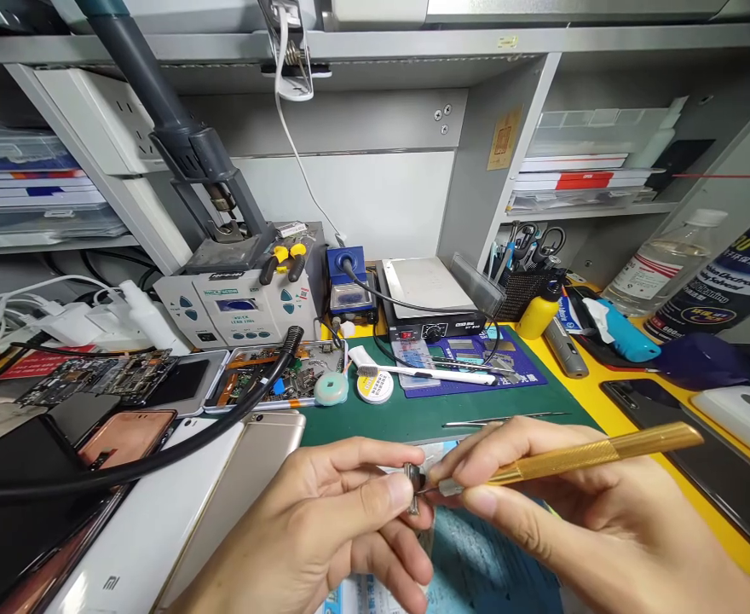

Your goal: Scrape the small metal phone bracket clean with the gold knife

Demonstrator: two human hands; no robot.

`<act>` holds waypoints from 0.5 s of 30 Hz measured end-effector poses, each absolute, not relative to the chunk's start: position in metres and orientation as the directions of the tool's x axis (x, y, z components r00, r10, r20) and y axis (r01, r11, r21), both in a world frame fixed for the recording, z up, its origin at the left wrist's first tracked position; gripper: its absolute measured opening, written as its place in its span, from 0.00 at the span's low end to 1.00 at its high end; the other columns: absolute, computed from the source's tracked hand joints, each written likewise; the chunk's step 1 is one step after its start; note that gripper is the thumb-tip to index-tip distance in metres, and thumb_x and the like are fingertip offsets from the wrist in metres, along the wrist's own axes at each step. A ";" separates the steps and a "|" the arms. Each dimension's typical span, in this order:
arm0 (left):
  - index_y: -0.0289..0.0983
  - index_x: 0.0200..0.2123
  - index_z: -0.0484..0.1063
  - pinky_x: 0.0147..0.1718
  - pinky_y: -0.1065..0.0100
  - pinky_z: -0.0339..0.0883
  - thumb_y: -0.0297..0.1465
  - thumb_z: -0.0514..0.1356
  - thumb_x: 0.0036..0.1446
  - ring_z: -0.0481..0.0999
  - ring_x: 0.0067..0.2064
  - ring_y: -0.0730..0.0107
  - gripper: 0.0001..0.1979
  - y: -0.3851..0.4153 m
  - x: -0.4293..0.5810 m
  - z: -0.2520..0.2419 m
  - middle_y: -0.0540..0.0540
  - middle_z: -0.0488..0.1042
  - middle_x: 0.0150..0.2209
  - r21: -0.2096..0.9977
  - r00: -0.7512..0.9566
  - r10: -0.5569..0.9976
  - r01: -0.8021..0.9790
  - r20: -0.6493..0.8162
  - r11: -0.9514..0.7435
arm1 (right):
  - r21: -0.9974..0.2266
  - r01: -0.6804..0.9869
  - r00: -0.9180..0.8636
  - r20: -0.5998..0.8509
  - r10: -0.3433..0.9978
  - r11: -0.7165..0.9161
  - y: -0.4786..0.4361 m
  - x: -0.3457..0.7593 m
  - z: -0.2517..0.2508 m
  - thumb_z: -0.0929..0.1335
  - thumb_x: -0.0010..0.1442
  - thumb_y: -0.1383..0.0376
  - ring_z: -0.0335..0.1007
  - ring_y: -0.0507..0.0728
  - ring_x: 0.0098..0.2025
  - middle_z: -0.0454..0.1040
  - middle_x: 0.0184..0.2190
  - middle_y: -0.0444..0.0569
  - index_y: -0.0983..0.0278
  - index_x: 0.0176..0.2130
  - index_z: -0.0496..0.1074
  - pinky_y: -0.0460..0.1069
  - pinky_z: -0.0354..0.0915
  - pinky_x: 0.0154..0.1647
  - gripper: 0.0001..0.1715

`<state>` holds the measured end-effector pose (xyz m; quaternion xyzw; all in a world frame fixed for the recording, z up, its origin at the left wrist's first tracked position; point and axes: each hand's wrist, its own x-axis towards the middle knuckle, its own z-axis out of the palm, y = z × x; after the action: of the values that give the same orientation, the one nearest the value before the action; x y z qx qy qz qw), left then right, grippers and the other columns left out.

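Gripping a small metal part (413, 484) between the thumb and fingertips of the left hand (314, 533), low centre of the frame. Exact type of part too small to tell. Right hand (560, 503) grasps a gold-handled craft knife (596, 454) like a pencil, thumb and fingers closed on the ridged grip, handle pointing toward the right of the frame. Metal end of the knife sits at the part; contact cannot be confirmed, tip hidden. Both hands are held above a blue printed sheet (483, 567) lying on a green mat (375, 426). Tweezers (506, 419) lie on the mat just above the hands. Farther up, centre: a tray of phone parts (285, 375), a round tin (375, 386), a white brush (426, 373) and a blue mat (477, 368). Lower left, near the left hand: a gold phone (247, 448) and a white phone (138, 546), with a black hose (158, 448) running across the area. Centre left: a soldering station (234, 309). Right: a yellow bench (611, 409) and a plastic bottle (666, 264).
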<state>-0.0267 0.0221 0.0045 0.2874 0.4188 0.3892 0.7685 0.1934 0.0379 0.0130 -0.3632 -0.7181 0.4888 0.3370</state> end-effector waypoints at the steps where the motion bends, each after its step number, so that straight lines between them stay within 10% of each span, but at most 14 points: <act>1: 0.32 0.42 0.82 0.25 0.69 0.77 0.27 0.67 0.59 0.81 0.27 0.66 0.08 0.022 -0.027 0.005 0.43 0.80 0.29 0.769 0.346 0.840 -0.357 -0.417 0.530 | -0.942 0.196 -0.518 0.137 0.845 0.273 0.038 0.194 0.012 0.70 0.68 0.68 0.80 0.53 0.45 0.82 0.41 0.38 0.52 0.44 0.77 0.43 0.74 0.49 0.08; 15: 0.32 0.41 0.82 0.24 0.70 0.76 0.28 0.67 0.59 0.80 0.25 0.68 0.08 0.022 -0.027 0.007 0.42 0.80 0.29 0.783 0.330 0.850 -0.350 -0.411 0.514 | -0.975 0.156 -0.503 0.059 0.862 0.158 0.040 0.193 0.013 0.70 0.69 0.64 0.80 0.55 0.45 0.82 0.40 0.40 0.53 0.42 0.77 0.47 0.74 0.49 0.04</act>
<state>-0.0266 0.0225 0.0072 0.2953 0.4234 0.3945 0.7602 0.1929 0.0397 0.0134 -0.3719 -0.6846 0.5317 0.3319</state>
